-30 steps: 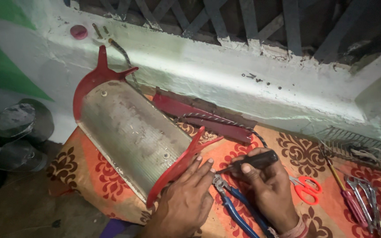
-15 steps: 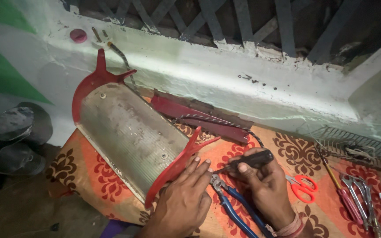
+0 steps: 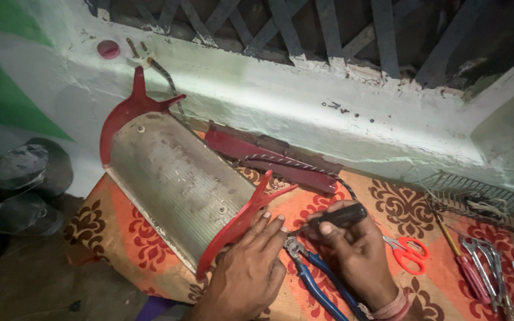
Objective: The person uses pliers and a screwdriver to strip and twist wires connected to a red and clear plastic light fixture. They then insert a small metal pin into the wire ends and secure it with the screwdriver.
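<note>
While gripped, screwdriver (image 3: 334, 219) pointing left (level).

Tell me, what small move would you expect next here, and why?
Probably a nudge of the black-handled screwdriver tip further toward the red end bracket of the curved ribbed metal reflector. The right hand has it in its grip, tip pointing at that bracket, while the left hand steadies the bracket's edge.

Your way is open over the orange patterned cloth (image 3: 352, 199) between the curved ribbed metal reflector with red end plates (image 3: 176, 184) and the red-handled scissors (image 3: 408, 252); blue-handled pliers (image 3: 313, 276) lie there, seemingly flat.
</note>
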